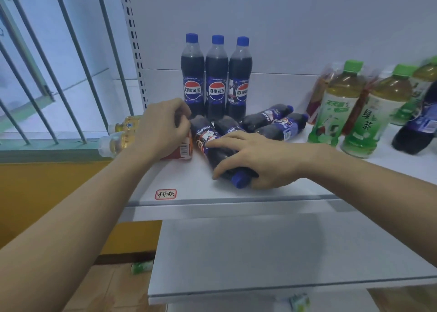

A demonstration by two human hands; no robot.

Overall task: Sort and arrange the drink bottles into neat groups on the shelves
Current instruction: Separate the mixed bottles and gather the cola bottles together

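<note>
The upper shelf (236, 193) carries all the drink bottles and serves as the reference; a second white shelf (260, 252) lies below it.

Green tea bottles (340, 103) stand upright at the right end of the upper shelf, with green caps; one label reads "绿茶". A dark cola bottle (418, 124) leans among them, blurred.

Three Pepsi bottles (216, 77) stand upright in a row at the rear of the upper shelf, blue caps up, labels facing forward and reading "百事可乐".

Two more Pepsi bottles (276, 122) lie flat in front of that row, long axes running left to right, caps pointing right.

The lying Pepsi bottle (210, 143) rests near the front centre of the upper shelf. Its long axis runs from rear-left to front-right, and its blue cap points toward the front edge. "PEPSI" is legible on its label. Another lies just beside it, partly hidden.

The right hand (257, 160) grasps this bottle, fingers curled over its neck end.

The left hand (163, 127) is curled around a red-labelled bottle (182, 149) lying at the left end of the shelf; a barcode shows.

Two yellow-drink bottles (120, 134) lie past the left end, clear caps pointing left.

A red-bordered sticker (165, 194) on the front edge reads "可乐瓶".
</note>
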